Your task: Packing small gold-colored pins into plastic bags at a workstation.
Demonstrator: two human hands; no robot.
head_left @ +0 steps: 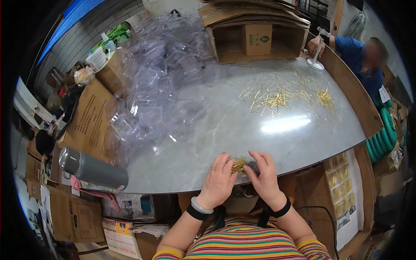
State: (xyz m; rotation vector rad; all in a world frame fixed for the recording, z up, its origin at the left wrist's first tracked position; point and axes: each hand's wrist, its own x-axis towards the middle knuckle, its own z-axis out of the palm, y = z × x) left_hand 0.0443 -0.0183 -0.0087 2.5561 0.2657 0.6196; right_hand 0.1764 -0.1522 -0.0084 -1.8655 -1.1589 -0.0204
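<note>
At the near edge of the grey table (203, 151), a small bundle of gold wire hooks (238, 165) lies between my two hands. My left hand (217, 182) closes on its left side, the thumb against the wires and the fingers pointing up the table. From the right, my right hand (265, 180) curls around the bundle, its thumb touching the wires and its forefinger raised apart. Whether a clear box surrounds the wires I cannot tell. Farther right on the tabletop, loose gold hooks (277, 99) are scattered, with a denser heap (326, 99) beside them.
Clear plastic boxes (160, 78) pile up across the left of the table. A grey flask (93, 169) lies at the near left edge. Cardboard boxes (225, 45) stand at the back. At the far right, a person in blue (353, 54) grips a white stand (315, 65).
</note>
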